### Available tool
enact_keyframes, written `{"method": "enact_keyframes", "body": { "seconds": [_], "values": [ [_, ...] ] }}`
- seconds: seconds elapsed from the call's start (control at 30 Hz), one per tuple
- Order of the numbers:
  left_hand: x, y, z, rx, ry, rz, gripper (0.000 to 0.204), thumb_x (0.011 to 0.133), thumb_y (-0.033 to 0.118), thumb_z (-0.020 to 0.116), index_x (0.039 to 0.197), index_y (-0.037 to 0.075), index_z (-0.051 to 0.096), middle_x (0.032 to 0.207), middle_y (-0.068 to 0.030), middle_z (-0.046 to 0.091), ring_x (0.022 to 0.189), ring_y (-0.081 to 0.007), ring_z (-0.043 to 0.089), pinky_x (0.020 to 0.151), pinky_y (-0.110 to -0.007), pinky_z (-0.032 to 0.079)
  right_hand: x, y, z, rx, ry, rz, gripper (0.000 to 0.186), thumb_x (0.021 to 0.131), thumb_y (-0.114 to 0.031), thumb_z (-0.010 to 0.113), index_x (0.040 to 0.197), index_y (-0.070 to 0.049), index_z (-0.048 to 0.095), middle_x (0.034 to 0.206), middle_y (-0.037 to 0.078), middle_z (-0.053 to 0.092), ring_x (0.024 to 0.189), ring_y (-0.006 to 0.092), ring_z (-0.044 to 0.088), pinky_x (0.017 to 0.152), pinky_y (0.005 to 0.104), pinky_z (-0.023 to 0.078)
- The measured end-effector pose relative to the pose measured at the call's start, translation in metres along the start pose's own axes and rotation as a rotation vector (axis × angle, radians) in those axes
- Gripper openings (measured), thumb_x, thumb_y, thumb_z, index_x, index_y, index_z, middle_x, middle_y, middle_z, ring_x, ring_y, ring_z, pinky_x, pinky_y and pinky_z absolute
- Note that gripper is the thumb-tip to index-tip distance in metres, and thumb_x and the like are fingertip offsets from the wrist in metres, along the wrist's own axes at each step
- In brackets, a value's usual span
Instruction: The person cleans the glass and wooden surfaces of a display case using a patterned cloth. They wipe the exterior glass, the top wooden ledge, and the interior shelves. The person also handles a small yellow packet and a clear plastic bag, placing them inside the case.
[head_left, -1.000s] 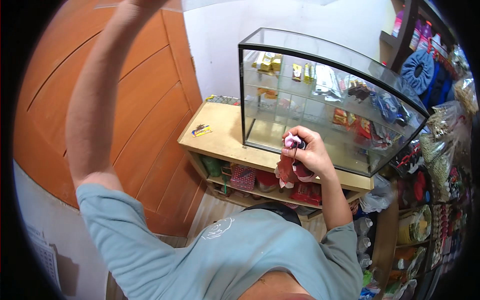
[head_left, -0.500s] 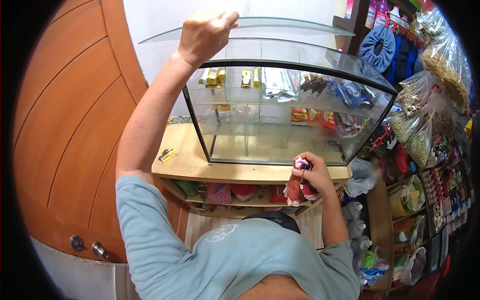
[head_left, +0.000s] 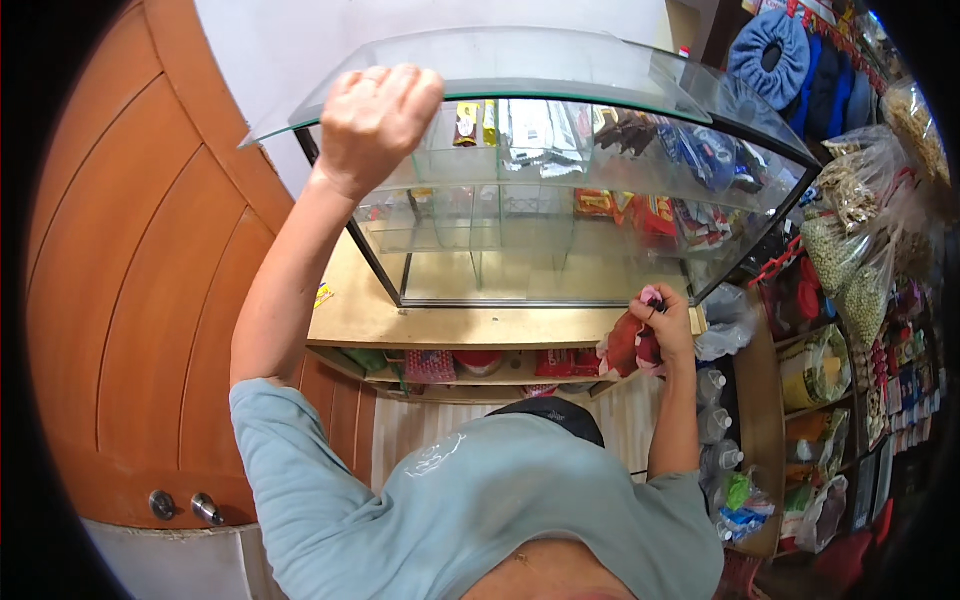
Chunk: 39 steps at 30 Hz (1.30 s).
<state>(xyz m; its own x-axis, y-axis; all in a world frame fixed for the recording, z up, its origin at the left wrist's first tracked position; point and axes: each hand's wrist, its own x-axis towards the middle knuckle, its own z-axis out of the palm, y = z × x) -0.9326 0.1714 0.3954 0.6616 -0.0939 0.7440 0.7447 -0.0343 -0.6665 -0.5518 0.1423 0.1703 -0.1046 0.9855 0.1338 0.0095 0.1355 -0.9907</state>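
Observation:
My left hand is raised over the upper left of a glass display case, fingers curled over the near edge of a curved glass pane. The pane lies across the case's top, with its left corner jutting past the black frame. Low at the case's front right corner, my right hand is closed round a bunched cloth in dark red and pink, which hangs below the fingers. Behind the glass, shelves carry small yellow packets, white packets and red packets.
The case stands on a light wooden cabinet with goods on its lower shelves. An orange wooden door is at the left. Clear plastic bottles, hanging bags of beans and stocked shelves crowd the right.
My left hand has come down and left, and the glass pane it grips now sits lower and nearer over the case. My right hand, with the cloth, has shifted right.

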Motion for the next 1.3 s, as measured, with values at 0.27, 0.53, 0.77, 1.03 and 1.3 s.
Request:
{"method": "enact_keyframes", "body": {
  "seconds": [0.27, 0.53, 0.77, 1.03, 1.3],
  "values": [
    [-0.009, 0.005, -0.013, -0.027, -0.106, -0.042, 0.015, 0.074, 0.016, 0.067, 0.086, 0.012, 0.059, 0.085, 0.0014, 0.063, 0.074, -0.0137, 0.061, 0.064, -0.027, 0.044, 0.023, 0.026, -0.04, 0.053, 0.28, -0.081, 0.021, 0.073, -0.003, 0.071, 0.088, -0.003, 0.058, 0.077, -0.002, 0.056, 0.068, 0.007, 0.051, 0.062, 0.0209, 0.042],
    [-0.027, 0.054, -0.028, -0.197, 0.153, -0.265, 0.026, 0.075, 0.017, 0.072, 0.097, 0.011, 0.06, 0.092, -0.0033, 0.062, 0.083, -0.0189, 0.058, 0.078, -0.031, 0.04, 0.058, 0.062, -0.09, -0.254, 0.611, -0.219, 0.032, 0.068, -0.014, 0.077, 0.087, -0.001, 0.054, 0.08, 0.002, 0.055, 0.072, 0.0117, 0.05, 0.066, 0.0262, 0.043],
    [-0.108, 0.202, -0.027, -0.898, -0.519, -1.001, 0.021, 0.082, 0.018, 0.064, 0.09, 0.0, 0.058, 0.083, -0.0144, 0.062, 0.075, -0.0277, 0.06, 0.067, -0.037, 0.046, 0.061, 0.067, -0.1, -0.269, 0.396, -0.171, 0.026, 0.077, -0.02, 0.071, 0.083, -0.003, 0.053, 0.074, -0.001, 0.052, 0.07, 0.0098, 0.046, 0.064, 0.0254, 0.039],
    [-0.112, 0.26, 0.004, -1.137, -0.562, -1.288, 0.017, 0.083, 0.016, 0.062, 0.085, 0.001, 0.056, 0.072, -0.0132, 0.064, 0.065, -0.0241, 0.063, 0.06, -0.033, 0.048, 0.064, 0.066, -0.102, -0.237, 0.331, -0.24, 0.023, 0.08, -0.018, 0.068, 0.075, -0.005, 0.049, 0.071, -0.003, 0.048, 0.067, 0.0081, 0.042, 0.062, 0.0238, 0.037],
    [-0.116, 0.258, 0.006, -1.227, -0.45, -1.341, 0.011, 0.082, 0.01, 0.062, 0.08, 0.0, 0.056, 0.067, -0.0109, 0.062, 0.06, -0.0174, 0.06, 0.056, -0.029, 0.046, 0.067, 0.067, -0.096, -0.16, 0.318, -0.264, 0.021, 0.08, -0.012, 0.067, 0.074, -0.006, 0.048, 0.071, -0.003, 0.047, 0.068, 0.0069, 0.041, 0.062, 0.0221, 0.035]
  ]
}}
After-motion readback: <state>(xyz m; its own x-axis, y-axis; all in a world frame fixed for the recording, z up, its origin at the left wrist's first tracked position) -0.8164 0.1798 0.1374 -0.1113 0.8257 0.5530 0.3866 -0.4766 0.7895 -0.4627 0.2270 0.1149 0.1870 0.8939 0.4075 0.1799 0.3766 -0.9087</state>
